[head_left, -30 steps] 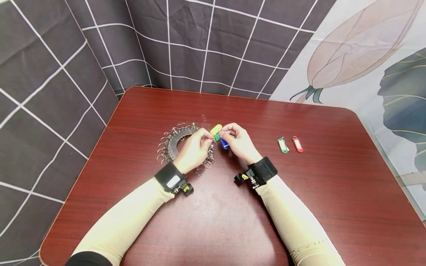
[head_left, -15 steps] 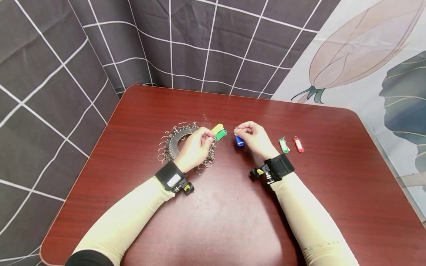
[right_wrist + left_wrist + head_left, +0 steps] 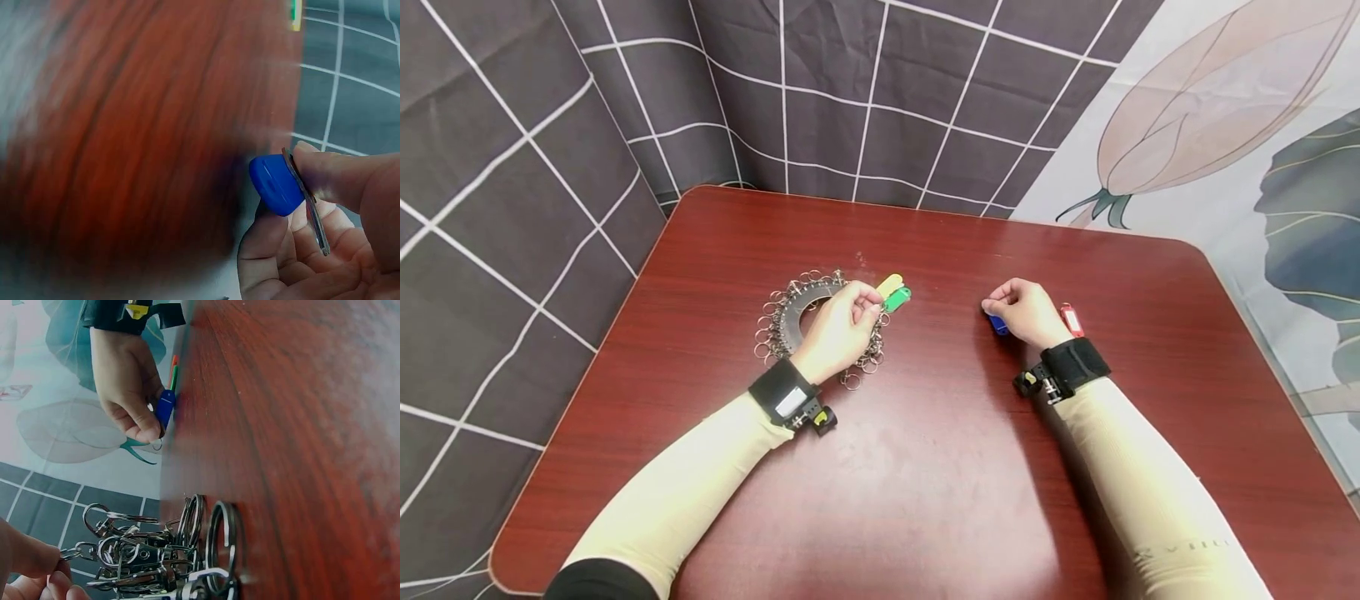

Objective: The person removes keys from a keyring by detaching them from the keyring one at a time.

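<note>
Left hand: we see the left hand [image 3: 838,329] resting over the near-right part of the ring holder; its fingers are curled and pinch something at the rings, but we cannot tell exactly which piece
Right hand: the right hand [image 3: 1028,312] is low over the table [image 3: 925,467], well apart from the left one; thumb and fingers pinch the blue key tag [image 3: 997,324] by its metal ring
Ring holder: a dark flat disc [image 3: 793,321] with many metal key rings [image 3: 187,550] around its edge; it lies on the table
Tags at the disc: a yellow tag [image 3: 889,286] and a green tag [image 3: 898,298], touching, just beside the left fingertips
Red tag: the red tag [image 3: 1070,319] lies just behind the right hand
</note>
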{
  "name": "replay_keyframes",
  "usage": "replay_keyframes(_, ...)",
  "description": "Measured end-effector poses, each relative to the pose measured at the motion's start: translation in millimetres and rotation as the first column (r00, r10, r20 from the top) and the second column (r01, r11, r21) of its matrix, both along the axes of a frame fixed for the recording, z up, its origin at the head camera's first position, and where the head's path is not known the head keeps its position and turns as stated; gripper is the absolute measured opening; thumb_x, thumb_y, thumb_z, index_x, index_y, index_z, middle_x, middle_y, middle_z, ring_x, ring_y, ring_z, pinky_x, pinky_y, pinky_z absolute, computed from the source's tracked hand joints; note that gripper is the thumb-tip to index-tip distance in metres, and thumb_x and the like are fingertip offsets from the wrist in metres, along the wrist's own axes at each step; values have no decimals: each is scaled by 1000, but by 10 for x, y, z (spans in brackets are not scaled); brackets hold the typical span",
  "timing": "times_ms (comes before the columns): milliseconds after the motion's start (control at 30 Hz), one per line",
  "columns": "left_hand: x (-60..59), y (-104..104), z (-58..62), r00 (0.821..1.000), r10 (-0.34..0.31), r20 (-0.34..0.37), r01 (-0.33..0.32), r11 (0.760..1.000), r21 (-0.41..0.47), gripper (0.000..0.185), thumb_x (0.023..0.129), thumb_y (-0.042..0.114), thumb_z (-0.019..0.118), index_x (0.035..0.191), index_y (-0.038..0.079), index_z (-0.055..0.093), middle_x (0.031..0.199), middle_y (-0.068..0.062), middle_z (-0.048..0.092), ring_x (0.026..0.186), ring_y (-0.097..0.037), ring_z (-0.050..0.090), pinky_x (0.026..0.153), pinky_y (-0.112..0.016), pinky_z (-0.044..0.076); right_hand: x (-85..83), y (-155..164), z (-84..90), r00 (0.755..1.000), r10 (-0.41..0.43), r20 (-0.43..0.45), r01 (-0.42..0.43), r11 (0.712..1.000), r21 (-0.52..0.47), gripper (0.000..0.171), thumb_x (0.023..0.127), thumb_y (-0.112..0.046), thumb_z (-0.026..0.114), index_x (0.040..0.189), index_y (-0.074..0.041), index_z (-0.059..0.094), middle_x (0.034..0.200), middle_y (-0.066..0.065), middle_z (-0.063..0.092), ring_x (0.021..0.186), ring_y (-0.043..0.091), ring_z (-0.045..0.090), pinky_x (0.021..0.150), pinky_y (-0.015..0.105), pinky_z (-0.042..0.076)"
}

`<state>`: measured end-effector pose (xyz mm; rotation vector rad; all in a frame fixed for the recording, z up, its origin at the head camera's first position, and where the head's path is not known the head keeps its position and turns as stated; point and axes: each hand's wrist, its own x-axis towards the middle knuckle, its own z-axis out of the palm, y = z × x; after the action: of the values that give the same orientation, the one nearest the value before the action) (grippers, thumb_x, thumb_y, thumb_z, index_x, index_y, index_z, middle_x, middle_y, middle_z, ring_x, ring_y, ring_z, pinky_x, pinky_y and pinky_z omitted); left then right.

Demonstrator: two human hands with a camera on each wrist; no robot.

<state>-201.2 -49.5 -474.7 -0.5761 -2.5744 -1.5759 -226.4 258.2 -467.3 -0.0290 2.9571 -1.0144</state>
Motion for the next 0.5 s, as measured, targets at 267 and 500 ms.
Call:
replay_keyframes(267, -20, -16, -1, 1000, -14, -13, 14, 1000, 24, 14, 95, 10, 56, 108, 9, 59, 89, -1, 58, 73, -14, 53, 67, -30, 48, -24, 10, 17, 1000, 27, 11, -28, 997, 66, 15, 89, -18, 71, 85, -4, 66, 70, 9, 64, 63, 18, 51, 57, 28, 39)
replay_keyframes(500, 3, -26, 25, 1000, -17, -10, 18, 1000, 20, 16, 95, 10, 56, 111, 8, 58, 91, -2, 58, 75, -15, 54, 69, -29, 47, -19, 33, 43, 999, 33, 5, -34, 993, 113, 16, 88, -19, 71, 81, -6, 68, 67, 5, 64, 66, 21, 51, 60, 32, 39)
